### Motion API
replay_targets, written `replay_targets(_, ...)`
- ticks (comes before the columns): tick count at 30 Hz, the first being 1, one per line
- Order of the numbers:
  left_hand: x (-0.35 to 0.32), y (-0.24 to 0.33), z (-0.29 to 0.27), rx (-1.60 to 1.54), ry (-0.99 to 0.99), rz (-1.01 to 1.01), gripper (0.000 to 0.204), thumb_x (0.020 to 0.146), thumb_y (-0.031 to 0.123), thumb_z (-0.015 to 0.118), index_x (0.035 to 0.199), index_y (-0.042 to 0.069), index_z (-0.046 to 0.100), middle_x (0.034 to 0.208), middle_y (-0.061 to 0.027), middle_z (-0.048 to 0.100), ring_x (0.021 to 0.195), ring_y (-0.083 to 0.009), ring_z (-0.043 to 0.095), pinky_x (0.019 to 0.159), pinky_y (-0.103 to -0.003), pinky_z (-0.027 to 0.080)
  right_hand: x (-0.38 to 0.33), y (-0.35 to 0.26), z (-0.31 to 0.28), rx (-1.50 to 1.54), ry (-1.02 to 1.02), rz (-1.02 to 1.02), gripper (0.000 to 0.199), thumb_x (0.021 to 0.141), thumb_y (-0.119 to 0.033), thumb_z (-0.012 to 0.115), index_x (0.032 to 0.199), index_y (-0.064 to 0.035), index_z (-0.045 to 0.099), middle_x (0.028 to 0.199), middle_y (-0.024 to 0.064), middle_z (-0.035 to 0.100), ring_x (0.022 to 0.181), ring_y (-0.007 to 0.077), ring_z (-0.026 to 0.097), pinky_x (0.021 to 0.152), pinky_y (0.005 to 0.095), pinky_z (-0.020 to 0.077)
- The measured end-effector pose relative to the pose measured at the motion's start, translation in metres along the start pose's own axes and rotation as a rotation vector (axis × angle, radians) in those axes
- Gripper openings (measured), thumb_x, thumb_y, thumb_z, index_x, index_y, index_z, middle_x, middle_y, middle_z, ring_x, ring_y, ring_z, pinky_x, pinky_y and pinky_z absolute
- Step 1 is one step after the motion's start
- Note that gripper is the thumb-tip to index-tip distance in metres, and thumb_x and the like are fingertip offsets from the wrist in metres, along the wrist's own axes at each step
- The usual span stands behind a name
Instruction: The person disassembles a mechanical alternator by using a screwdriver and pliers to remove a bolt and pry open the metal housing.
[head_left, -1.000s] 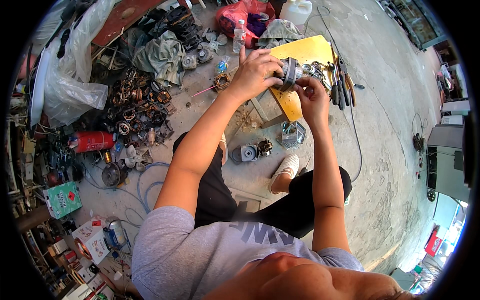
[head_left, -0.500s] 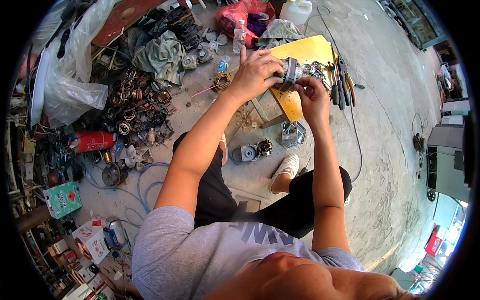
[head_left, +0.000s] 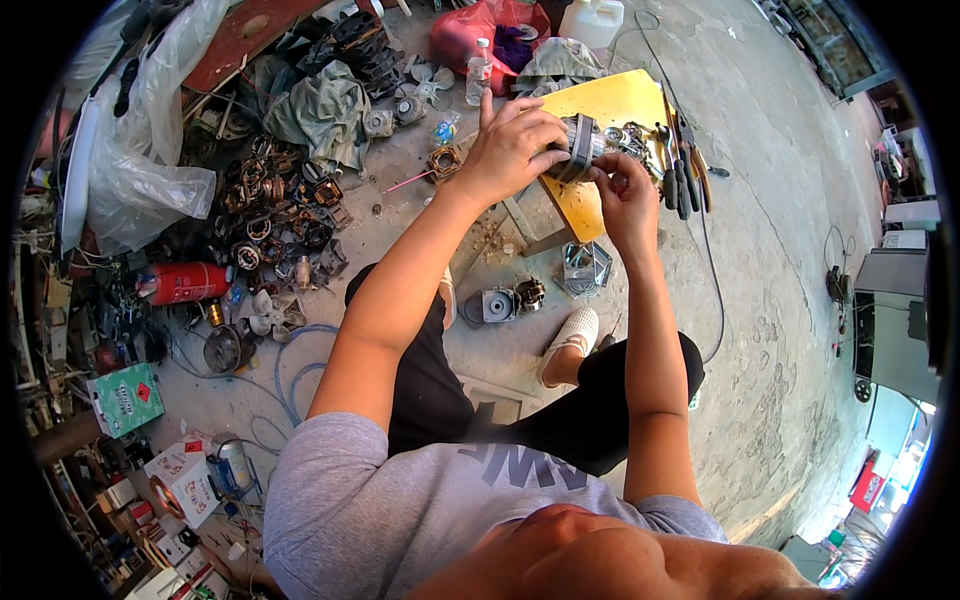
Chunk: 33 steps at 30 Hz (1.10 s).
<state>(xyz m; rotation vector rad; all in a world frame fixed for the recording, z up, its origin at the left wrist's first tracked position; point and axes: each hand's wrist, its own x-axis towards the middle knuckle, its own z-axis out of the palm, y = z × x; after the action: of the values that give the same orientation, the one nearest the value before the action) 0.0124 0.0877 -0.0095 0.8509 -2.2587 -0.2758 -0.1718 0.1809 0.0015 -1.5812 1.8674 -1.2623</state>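
Observation:
A small electric motor (head_left: pixel 578 150) with a dark laminated core and silvery ends sits at the near edge of a yellow-topped stool (head_left: pixel 600 97). Around its left side my left hand (head_left: pixel 510 150) is closed, thumb on the near side and index finger raised. My right hand (head_left: pixel 628 205) is at the motor's near right corner, thumb and fingertips pinched together. Whatever lies between those fingertips is too small to make out. Behind the right hand, small metal parts (head_left: pixel 632 138) are heaped on the stool, beside several hand tools (head_left: pixel 684 185) with dark handles.
Left of the stool, motor cores (head_left: pixel 265 195) lie piled on the floor near a red fire extinguisher (head_left: pixel 185 283). A plastic bottle (head_left: pixel 479 72) stands beyond my left hand. Below the stool are a motor housing (head_left: pixel 495 305) and a metal frame (head_left: pixel 585 270). A cable (head_left: pixel 718 290) runs along the right.
Hardly anything differs. Both hands stay at the motor in nearly the same pose, with only a tiny shift of the fingers.

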Motion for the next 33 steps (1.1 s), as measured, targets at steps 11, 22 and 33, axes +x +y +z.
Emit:
replay_targets(11, 0.001, -0.001, -0.002, -0.016, -0.014, 0.008, 0.015, 0.077, 0.021, 0.078, 0.091, 0.023, 0.073, 0.114, 0.0102, 0.068, 0.131, -0.0205, 0.047, 0.116, -0.066, 0.012, 0.0, 0.002, 0.001, 0.005, 0.009, 0.0, 0.011, 0.084, -0.005, 0.072, 0.095, -0.0031, 0.069, 0.081, 0.0069, 0.062, 0.064, 0.0144, 0.054, 0.062, 0.0292, 0.0473)
replay_targets(22, -0.004, 0.01, -0.012, -0.015, 0.006, -0.025, 0.018, 0.078, 0.017, 0.077, 0.094, 0.021, 0.07, 0.102, 0.0059, 0.069, 0.115, -0.0203, 0.056, 0.115, -0.057, 0.021, 0.001, -0.002, -0.01, 0.048, -0.001, 0.063, 0.013, 0.086, -0.008, 0.072, 0.096, -0.0018, 0.067, 0.084, 0.0063, 0.066, 0.066, 0.0128, 0.057, 0.064, 0.0284, 0.0496)
replay_targets(33, 0.0, 0.027, 0.001, -0.049, 0.048, 0.064, 0.02, 0.081, 0.016, 0.074, 0.098, 0.021, 0.066, 0.114, 0.0099, 0.067, 0.124, -0.0203, 0.052, 0.115, -0.06, 0.019, 0.001, 0.015, -0.007, 0.065, -0.01, 0.082, 0.017, 0.084, -0.01, 0.076, 0.096, -0.0024, 0.066, 0.074, 0.0019, 0.065, 0.063, 0.0076, 0.053, 0.061, 0.0253, 0.047)
